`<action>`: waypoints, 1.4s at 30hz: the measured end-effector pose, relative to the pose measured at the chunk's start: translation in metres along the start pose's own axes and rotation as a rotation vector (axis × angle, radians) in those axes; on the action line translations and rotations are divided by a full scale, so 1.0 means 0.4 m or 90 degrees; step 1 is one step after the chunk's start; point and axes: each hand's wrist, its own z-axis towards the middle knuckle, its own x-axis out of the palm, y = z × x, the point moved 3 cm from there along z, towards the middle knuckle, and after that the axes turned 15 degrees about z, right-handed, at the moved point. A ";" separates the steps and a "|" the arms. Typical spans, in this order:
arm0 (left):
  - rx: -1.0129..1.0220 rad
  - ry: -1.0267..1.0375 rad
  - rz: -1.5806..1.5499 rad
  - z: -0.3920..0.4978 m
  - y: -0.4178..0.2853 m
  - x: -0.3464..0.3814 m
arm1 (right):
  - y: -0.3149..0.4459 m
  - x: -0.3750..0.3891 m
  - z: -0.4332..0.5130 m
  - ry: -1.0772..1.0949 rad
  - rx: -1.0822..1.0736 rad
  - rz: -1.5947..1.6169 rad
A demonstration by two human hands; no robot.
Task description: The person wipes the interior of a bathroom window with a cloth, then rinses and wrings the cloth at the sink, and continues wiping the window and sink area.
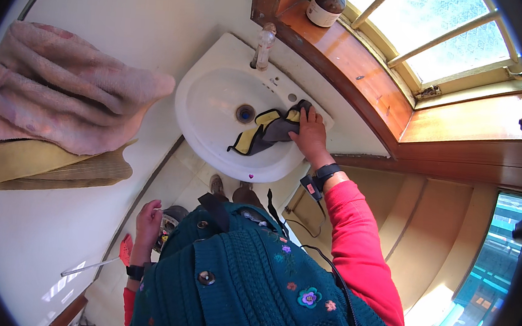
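Note:
My right hand rests at the right rim of a white ceramic washbasin, its fingers gripping one end of a grey and yellow cloth with black edging. The cloth trails down into the bowl, to the right of the drain. At the back of the basin stands a faucet with a clear body. My left hand hangs low beside my body, away from the basin. Its fingers are slightly bent, and no object shows in it.
A pink towel hangs over a yellowish cloth on the left wall. A brown bottle with a white label stands on the wooden windowsill. Below my left hand are a bin and a red-headed brush or broom.

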 end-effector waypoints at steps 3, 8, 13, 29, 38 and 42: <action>-0.016 -0.004 -0.006 -0.009 -0.012 0.009 | 0.051 0.053 0.023 0.033 -0.119 0.016; -0.033 -0.024 0.010 -0.031 -0.024 -0.002 | 0.128 0.057 0.053 0.107 -0.047 0.287; -0.086 -0.035 -0.008 -0.062 0.008 0.015 | 0.165 0.027 0.142 0.113 0.035 0.441; -0.099 -0.070 0.019 -0.104 0.111 -0.006 | 0.313 0.102 0.369 -0.141 0.085 0.668; -0.163 -0.066 0.010 -0.138 0.148 -0.062 | 0.339 0.133 0.501 -0.272 0.179 0.677; -0.166 -0.091 0.012 -0.162 0.178 -0.071 | 0.359 0.198 0.572 -0.233 0.127 0.510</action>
